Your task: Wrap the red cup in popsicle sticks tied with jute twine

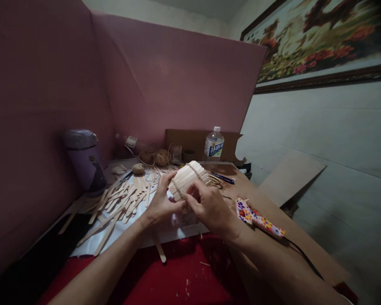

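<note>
Between my two hands, above the table's front edge, is a small tilted piece built of wooden craft sticks point(184, 178) set side by side, with two bands of twine point(177, 189) around it. My left hand point(163, 198) grips its left side, thumb below and fingers behind. At its lower right, my right hand point(208, 203) has thumb and index finger pinched close to the lower twine band. Whether a twine end sits in that pinch is too small to tell. Loose craft sticks point(127, 201) lie heaped left of my hands.
Twine balls point(162, 157), a clear bottle point(214, 144) and a cardboard piece point(184, 139) stand at the back. A purple tumbler point(86, 163) is at the left. On the right lie a blue pen point(222, 178) and a flower-patterned glue gun point(258, 219) with its cord.
</note>
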Motion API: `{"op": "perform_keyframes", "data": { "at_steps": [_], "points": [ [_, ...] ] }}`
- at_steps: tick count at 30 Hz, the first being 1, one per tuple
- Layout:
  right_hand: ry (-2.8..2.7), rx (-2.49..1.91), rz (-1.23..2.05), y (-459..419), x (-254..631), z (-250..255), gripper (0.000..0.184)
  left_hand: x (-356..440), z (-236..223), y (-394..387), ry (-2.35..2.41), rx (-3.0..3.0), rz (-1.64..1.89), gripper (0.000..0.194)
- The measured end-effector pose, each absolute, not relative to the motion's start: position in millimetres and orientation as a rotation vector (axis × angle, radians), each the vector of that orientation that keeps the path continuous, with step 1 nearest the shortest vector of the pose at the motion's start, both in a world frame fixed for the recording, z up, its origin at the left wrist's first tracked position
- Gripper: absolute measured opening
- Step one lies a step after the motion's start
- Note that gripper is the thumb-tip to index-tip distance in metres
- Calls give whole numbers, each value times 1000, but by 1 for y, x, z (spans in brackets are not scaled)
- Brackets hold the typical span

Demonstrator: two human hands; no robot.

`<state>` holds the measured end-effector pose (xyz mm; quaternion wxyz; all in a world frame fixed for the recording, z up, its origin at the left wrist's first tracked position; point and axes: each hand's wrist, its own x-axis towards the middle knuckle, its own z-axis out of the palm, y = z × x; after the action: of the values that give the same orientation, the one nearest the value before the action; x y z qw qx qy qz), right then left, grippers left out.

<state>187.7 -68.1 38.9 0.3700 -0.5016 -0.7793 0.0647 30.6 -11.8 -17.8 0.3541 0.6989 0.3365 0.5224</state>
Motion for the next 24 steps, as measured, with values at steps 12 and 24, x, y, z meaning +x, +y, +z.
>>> {"op": "perform_keyframes", "data": {
  "at_steps": [12, 24],
  "points": [
    [-1962, -1266, 344, -63, 185, 48, 21, 32, -22, -11, 891, 1911, 1381, 78],
    [-1854, -1233, 105, -62, 194, 40, 13, 31, -16, -13, 842, 1734, 1329, 80]
  ]
}}
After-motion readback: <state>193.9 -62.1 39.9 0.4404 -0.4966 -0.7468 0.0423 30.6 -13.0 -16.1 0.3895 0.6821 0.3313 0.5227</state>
